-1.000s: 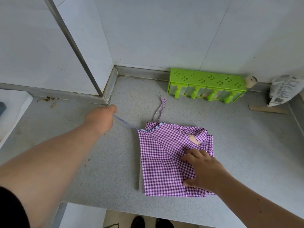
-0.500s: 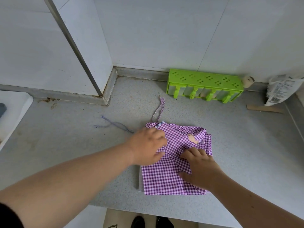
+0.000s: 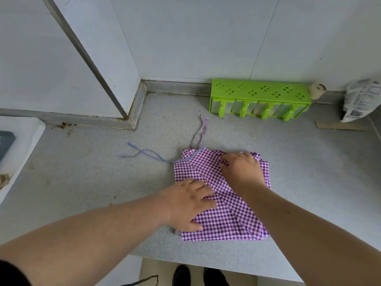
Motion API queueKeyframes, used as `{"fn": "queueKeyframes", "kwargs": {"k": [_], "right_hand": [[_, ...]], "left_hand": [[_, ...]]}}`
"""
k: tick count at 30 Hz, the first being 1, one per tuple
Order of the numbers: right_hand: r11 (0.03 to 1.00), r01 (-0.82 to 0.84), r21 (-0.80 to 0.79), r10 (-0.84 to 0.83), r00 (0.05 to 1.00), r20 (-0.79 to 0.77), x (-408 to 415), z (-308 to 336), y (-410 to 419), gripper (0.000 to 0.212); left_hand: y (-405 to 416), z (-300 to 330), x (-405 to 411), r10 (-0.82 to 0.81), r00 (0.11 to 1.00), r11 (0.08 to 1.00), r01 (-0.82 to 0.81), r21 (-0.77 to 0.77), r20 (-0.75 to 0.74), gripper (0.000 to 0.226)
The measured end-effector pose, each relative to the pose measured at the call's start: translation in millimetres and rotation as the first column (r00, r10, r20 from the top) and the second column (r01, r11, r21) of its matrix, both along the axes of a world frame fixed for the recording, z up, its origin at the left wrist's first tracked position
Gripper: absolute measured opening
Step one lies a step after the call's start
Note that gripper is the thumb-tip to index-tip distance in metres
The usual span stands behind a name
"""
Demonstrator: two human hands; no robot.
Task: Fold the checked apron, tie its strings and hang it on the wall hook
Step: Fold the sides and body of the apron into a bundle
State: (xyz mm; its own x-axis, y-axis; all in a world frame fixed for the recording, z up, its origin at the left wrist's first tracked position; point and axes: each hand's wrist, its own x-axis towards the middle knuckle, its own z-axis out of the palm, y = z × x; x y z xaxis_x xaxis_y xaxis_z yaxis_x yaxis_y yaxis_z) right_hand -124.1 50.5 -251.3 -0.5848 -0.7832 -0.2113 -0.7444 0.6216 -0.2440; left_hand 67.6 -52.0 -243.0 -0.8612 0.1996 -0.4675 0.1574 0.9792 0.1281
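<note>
Half a second ago the left hand (image 3: 188,205) lay on the upper left part of the checked apron (image 3: 221,195); it has since slid down to the near left edge, while the right hand (image 3: 241,169) has travelled up from the middle to the far edge. The blue string (image 3: 144,153) it let go of earlier lies where it fell.

Folding looks close to finished: the apron sits as a compact, layered square near the front edge of the desk (image 3: 299,182), with one diagonal fold across its top. The left hand presses it with fingers lying fairly flat and holding nothing. The right hand's fingers curl at the top hem and seem to pinch a fold of cloth there, though the knuckles hide the contact. Neither string is tied: the blue one trails loose to the left, and the checked string (image 3: 201,131) loops away toward the wall. Tying and hanging remain, and no wall hook is in view.

The desk is a speckled grey worktop set into a corner of pale wall panels. A green plastic rack (image 3: 259,96) stands against the back wall, with a white packet (image 3: 360,100) and a strip of cardboard (image 3: 340,126) at the far right. A white appliance corner (image 3: 20,141) shows at the left.
</note>
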Motion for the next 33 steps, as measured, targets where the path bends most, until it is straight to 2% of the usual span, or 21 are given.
{"fn": "queueKeyframes", "kwargs": {"k": [2,5,8,12,15,16,18,21,24,27,33], "right_hand": [[0.997,0.073,-0.017,-0.073,0.997,0.031,-1.7,-4.0,-4.6,0.025],[0.984,0.173,-0.034,-0.169,0.979,0.112,-2.7,-9.0,-4.8,0.018],[0.975,0.217,-0.042,-0.208,0.966,0.154,-4.7,-16.1,-1.8,0.017],[0.966,0.249,-0.065,-0.234,0.956,0.175,-11.4,-24.0,-1.1,0.017],[0.958,0.285,-0.031,-0.273,0.939,0.208,-13.6,-25.6,-3.2,0.013],[0.959,0.283,-0.022,-0.274,0.941,0.198,-12.3,-24.3,-2.7,0.017],[0.982,0.185,-0.042,-0.182,0.981,0.074,-4.6,-21.0,1.7,0.038],[0.984,-0.129,-0.121,0.116,0.987,-0.107,19.6,-16.4,12.0,0.059],[0.929,-0.366,-0.056,0.363,0.93,-0.054,38.2,-30.6,23.6,0.06],[0.939,-0.335,0.079,0.331,0.942,0.06,31.9,-47.6,33.6,0.065],[0.971,-0.159,0.18,0.158,0.987,0.018,-10.0,-49.8,47.6,0.07]], "left_hand": [[1.8,-2.7,4.4,0.098,0.994,0.995,-0.098,0.017,0.042,0.08],[2.1,-5.8,7.1,0.245,0.968,0.968,-0.247,0.051,0.047,0.085],[2.8,-10.9,4.6,0.308,0.95,0.951,-0.309,0.008,0.048,0.096],[0.6,-21.8,-3.9,0.435,0.887,0.9,-0.436,-0.03,0.154,0.118],[-0.3,-28.9,-7.5,0.452,0.872,0.892,-0.447,-0.069,0.19,0.13],[0.7,-30.6,-8.4,0.45,0.873,0.893,-0.442,-0.083,0.191,0.133],[3.3,-32.4,-10.4,0.441,0.878,0.897,-0.428,-0.111,0.183,0.139],[6.0,-32.4,-14.8,0.43,0.884,0.902,-0.41,-0.137,0.186,0.141],[7.0,-33.8,-17.5,0.391,0.907,0.913,-0.361,-0.188,0.159,0.142],[9.4,-36.5,-17.2,0.365,0.919,0.915,-0.323,-0.241,0.151,0.139],[8.8,-32.2,-14.0,0.425,0.885,0.902,-0.397,-0.17,0.191,0.146]]}}
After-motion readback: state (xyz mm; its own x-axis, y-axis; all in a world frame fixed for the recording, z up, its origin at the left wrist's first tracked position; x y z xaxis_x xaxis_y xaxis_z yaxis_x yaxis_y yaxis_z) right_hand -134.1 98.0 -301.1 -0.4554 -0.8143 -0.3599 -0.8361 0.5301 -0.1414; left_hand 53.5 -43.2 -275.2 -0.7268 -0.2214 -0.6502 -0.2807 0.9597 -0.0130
